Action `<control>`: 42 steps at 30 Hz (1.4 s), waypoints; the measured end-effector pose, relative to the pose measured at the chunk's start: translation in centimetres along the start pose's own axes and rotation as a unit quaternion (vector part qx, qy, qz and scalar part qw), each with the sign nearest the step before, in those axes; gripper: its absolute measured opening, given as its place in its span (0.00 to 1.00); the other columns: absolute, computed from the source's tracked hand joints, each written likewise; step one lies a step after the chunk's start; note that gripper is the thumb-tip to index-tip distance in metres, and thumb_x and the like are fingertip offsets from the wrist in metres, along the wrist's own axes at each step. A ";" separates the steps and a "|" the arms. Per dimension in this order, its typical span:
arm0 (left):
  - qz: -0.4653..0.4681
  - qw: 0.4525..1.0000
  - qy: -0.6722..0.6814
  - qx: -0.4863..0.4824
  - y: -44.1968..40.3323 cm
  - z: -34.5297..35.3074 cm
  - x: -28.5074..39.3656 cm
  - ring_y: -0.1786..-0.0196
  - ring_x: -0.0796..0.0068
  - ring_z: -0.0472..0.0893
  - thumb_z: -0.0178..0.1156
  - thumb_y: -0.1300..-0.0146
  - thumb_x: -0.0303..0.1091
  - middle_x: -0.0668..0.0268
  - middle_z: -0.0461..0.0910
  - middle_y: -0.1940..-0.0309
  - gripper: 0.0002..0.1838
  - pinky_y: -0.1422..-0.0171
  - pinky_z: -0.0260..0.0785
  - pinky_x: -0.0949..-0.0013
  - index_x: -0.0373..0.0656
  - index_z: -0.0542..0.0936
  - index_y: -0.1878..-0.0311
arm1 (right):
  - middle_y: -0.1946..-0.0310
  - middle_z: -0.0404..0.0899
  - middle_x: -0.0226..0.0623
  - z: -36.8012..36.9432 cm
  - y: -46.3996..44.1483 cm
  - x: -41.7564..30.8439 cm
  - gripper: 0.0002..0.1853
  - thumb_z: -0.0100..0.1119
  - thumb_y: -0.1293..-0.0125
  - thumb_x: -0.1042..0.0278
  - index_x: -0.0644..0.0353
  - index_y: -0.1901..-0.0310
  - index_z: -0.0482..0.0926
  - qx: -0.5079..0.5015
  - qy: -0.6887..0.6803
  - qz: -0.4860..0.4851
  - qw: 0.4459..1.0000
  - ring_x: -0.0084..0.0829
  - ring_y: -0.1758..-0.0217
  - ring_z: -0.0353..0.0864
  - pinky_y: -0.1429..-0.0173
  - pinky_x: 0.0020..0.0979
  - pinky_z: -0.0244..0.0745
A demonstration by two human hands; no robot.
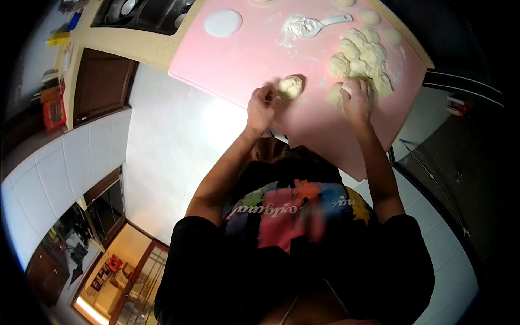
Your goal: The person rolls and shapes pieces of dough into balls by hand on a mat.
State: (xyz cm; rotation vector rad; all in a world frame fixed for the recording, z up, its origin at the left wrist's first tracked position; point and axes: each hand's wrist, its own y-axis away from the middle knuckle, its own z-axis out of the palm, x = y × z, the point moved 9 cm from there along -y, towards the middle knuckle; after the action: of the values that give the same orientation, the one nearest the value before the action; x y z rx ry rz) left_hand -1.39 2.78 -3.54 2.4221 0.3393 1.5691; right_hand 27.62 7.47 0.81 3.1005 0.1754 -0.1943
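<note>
On the pink mat (244,65), a lump of pale dough (291,86) lies by itself. Just left of it is my left hand (262,108), fingers curled together in a pinch; I cannot make out whether anything is between them. My right hand (356,100) reaches to the near edge of a cluster of floured dough balls (357,51), its fingers closed round one dough ball (346,88). Another dough piece (335,96) sits just left of that hand.
A white scoop (327,21) rests by a heap of flour (299,25). A round white disc (223,23) lies at the mat's far left. Separate dough balls (370,17) sit at the far right. A sink (143,16) is set in the counter at upper left.
</note>
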 end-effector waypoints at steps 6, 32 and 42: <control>0.205 0.977 0.017 -0.048 3.1 3.2 9.2 0.46 0.56 0.83 0.70 0.38 0.33 0.54 0.76 0.38 0.37 0.41 0.79 0.58 0.46 0.67 0.26 | 0.52 0.80 0.39 -1.8 1.9 -2.5 0.20 0.69 0.35 0.67 0.60 0.45 0.75 -0.009 -0.632 0.190 0.751 0.34 0.49 0.81 0.49 0.34 0.78; -0.088 0.840 -0.518 -0.136 1.2 -5.2 -0.2 0.58 0.64 0.85 0.58 0.32 0.34 0.60 0.83 0.58 0.09 0.54 0.78 0.57 0.50 0.85 0.53 | 0.60 0.85 0.40 -2.2 -1.1 -14.7 0.16 0.70 0.39 0.61 0.66 0.57 0.84 -0.254 -0.503 0.003 0.826 0.29 0.62 0.82 0.53 0.31 0.77; -0.184 0.962 0.154 -0.130 0.6 -5.0 0.0 0.63 0.74 0.78 0.64 0.41 0.39 0.65 0.80 0.63 0.33 0.58 0.74 0.68 0.29 0.74 0.35 | 0.55 0.82 0.42 5.8 -4.3 -12.5 0.10 0.65 0.36 0.62 0.59 0.60 0.84 -0.060 -0.287 -0.096 0.951 0.44 0.49 0.80 0.45 0.42 0.74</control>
State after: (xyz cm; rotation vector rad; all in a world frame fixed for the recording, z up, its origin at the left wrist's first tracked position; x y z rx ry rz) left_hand -5.88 2.60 -1.37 1.7973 0.5634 1.6889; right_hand 14.07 10.19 -3.51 2.7553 0.4450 -1.0250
